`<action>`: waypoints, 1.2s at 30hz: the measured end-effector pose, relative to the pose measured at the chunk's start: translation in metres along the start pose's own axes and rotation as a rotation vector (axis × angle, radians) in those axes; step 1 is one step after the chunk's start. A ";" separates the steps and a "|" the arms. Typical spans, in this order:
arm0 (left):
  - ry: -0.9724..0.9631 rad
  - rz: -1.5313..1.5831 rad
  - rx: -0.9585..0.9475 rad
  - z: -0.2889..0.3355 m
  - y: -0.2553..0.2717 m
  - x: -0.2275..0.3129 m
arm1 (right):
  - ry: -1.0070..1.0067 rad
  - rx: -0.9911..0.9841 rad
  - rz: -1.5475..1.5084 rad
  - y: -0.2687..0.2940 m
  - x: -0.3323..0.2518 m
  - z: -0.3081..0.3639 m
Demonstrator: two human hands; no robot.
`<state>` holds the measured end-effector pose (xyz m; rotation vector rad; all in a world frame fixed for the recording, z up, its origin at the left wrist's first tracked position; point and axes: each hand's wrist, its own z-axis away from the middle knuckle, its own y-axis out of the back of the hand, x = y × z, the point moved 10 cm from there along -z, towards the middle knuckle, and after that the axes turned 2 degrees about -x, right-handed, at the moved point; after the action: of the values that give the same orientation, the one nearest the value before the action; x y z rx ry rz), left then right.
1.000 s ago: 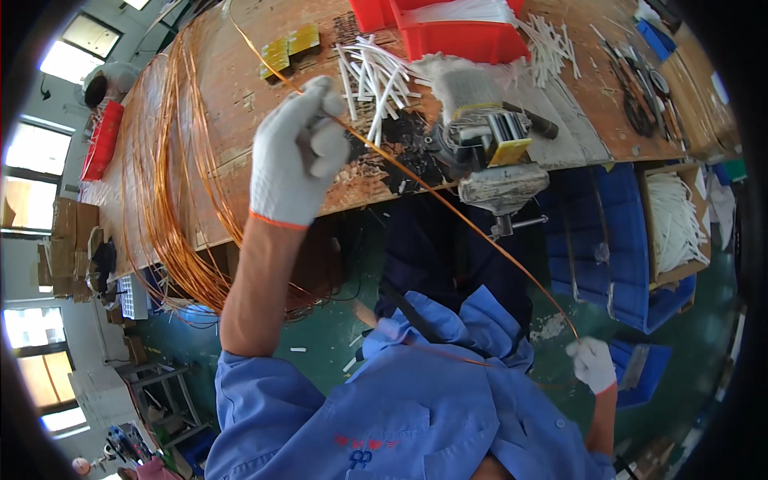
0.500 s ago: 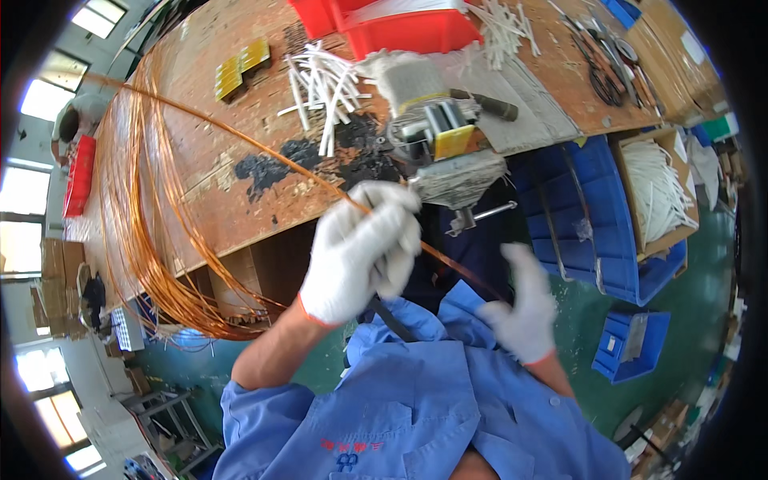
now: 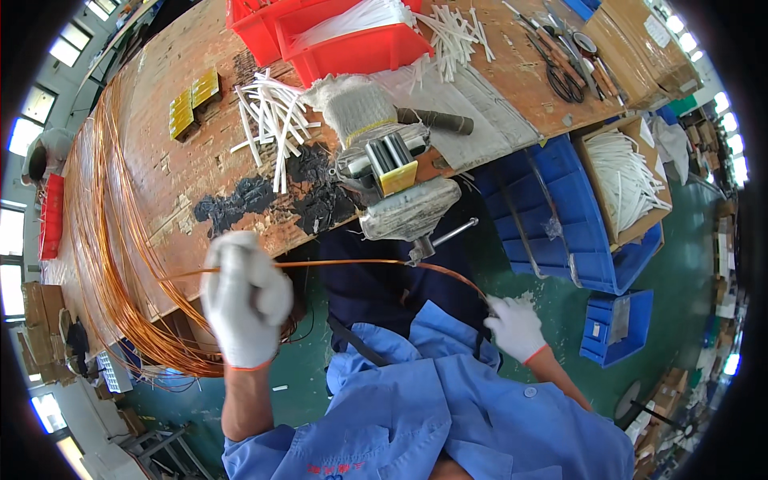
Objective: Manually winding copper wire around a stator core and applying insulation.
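Observation:
A copper wire runs across in front of my body, bowing gently down toward its right part. My left hand, in a white glove, is closed around it just off the bench's front edge. A length of the wire continues left from that fist toward a big coil of copper wire. At the right, my gloved right hand pinches the wire near its end; the fingertips are small in view. Beyond the wire, a vise on the bench edge holds a block with dark bars and a yellow plate.
White tubes lie loose on the worn wooden bench, near yellow blocks. Red bins and hand tools sit farther back. Blue crates stand right, one under a carton of white tubes.
My left hand has moved left and down along the wire. My right hand, open and blurred before, now pinches the wire, which has swung from a steep slant to nearly level.

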<state>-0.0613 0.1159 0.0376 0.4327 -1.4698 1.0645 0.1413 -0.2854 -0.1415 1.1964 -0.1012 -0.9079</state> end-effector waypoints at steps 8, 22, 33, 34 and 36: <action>0.239 -0.104 -0.391 0.032 -0.084 -0.054 | 0.473 0.149 -0.683 0.091 -0.191 -0.034; -0.582 -1.894 -0.534 -0.147 -0.024 -0.028 | 0.844 0.194 -0.503 0.169 -0.205 -0.021; -0.580 -0.879 -0.283 -0.059 -0.042 0.072 | 0.556 0.239 -0.631 0.196 -0.158 -0.032; -0.438 -0.703 -0.277 -0.043 -0.047 0.070 | 0.543 0.222 -0.629 0.195 -0.152 -0.030; -0.163 -0.349 -0.246 -0.012 -0.058 0.059 | 0.554 0.182 -0.622 0.188 -0.157 -0.030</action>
<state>-0.0223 0.1146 0.1114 0.5839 -1.5753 0.5750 0.1576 -0.1478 0.0626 1.6498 0.6801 -1.0759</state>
